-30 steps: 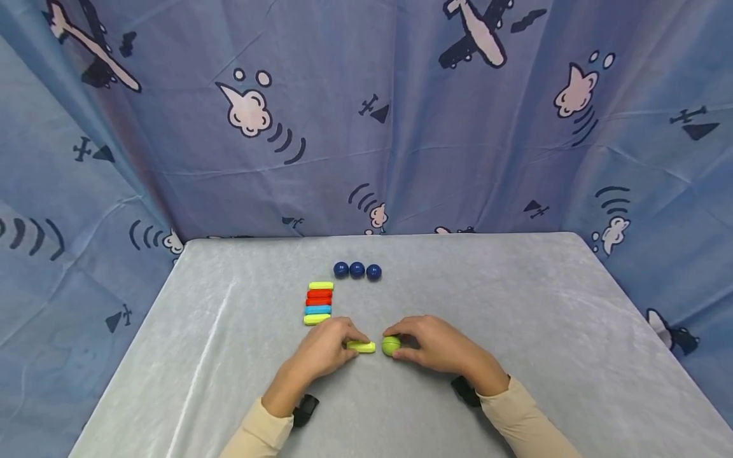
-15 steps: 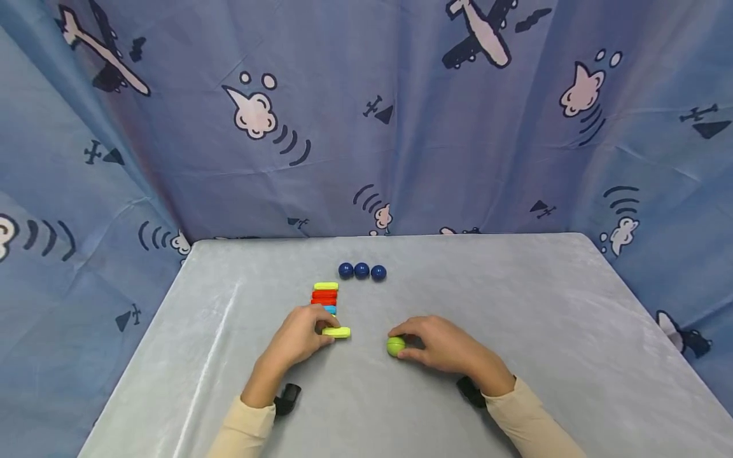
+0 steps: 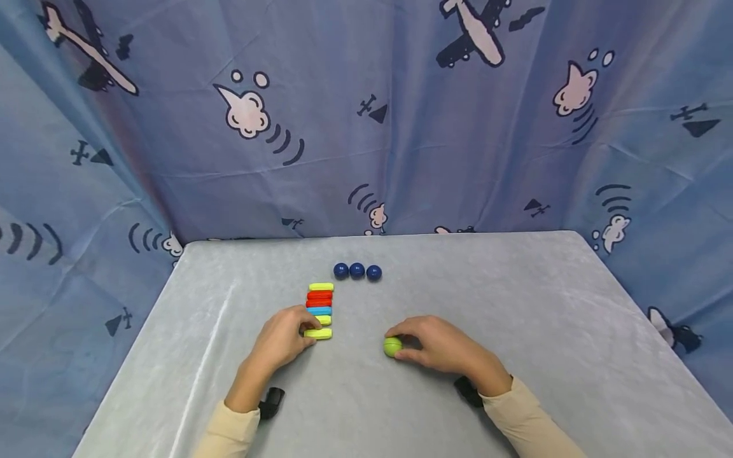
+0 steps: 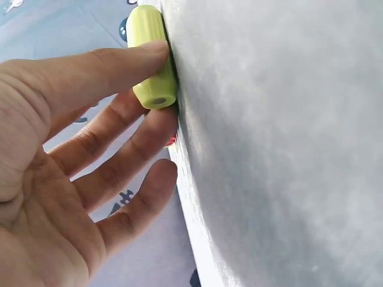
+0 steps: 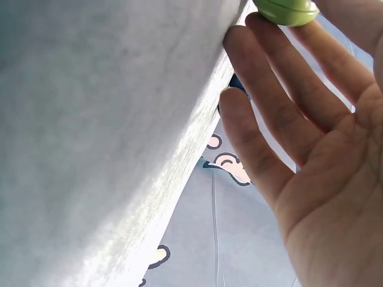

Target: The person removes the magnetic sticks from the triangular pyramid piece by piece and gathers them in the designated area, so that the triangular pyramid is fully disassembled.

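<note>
My left hand (image 3: 282,336) pinches a short yellow-green plastic rod (image 3: 322,334) between thumb and fingers. In the left wrist view the rod (image 4: 147,27) has ridged sides and a small dark hole in its end. It lies just in front of a column of similar rods: yellow-green (image 3: 325,320), blue (image 3: 319,311), two red (image 3: 319,303) and another yellow-green (image 3: 321,287) at the far end. To the right, my right hand (image 3: 441,345) holds a green ball (image 3: 392,346) between thumb and fingers. A groove circles this ball (image 5: 286,11) in the right wrist view.
Three dark blue balls (image 3: 357,271) stand in a row beyond the rods. Everything rests on a pale grey cloth-covered table (image 3: 544,305). A blue curtain with printed aeroplanes (image 3: 321,191) hangs behind its far edge and along the sides.
My left hand has carried the yellow-green rod leftward from beside the green ball to the near end of the column. My right hand stays on the ball in about the same place.
</note>
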Demonstrator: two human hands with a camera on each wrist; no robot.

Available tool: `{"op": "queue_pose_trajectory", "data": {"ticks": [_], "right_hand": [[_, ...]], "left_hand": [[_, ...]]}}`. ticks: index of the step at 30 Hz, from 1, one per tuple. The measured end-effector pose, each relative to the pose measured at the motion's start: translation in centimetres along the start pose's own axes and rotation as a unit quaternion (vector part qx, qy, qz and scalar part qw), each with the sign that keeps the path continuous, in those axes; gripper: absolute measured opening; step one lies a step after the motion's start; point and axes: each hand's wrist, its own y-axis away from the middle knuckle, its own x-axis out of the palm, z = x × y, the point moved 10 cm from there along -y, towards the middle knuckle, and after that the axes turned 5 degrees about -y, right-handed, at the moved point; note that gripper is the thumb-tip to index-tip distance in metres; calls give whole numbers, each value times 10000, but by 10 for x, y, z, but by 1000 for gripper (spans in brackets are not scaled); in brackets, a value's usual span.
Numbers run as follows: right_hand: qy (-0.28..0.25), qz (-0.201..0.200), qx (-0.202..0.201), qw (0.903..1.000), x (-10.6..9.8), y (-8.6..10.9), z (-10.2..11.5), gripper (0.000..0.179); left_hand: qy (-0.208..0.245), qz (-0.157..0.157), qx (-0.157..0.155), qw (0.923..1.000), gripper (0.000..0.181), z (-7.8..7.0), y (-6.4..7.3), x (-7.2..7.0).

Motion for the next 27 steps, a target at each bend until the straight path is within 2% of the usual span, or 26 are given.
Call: {"op": "queue_pose_trajectory", "data": {"ticks": [6, 15, 27], "right_hand": [[-31, 50, 89, 9999, 3, 0, -1, 36], [-70, 25, 81, 9999, 8, 2, -2, 35], [-79, 12, 114, 9999, 5, 1, -5, 35]], "left_hand": [[-29, -72, -176, 9998, 22, 5, 0, -2], [-52, -188, -167, 9997, 20, 8, 4, -4], [-103, -288, -196, 9993, 21, 9, 2, -7]]}}
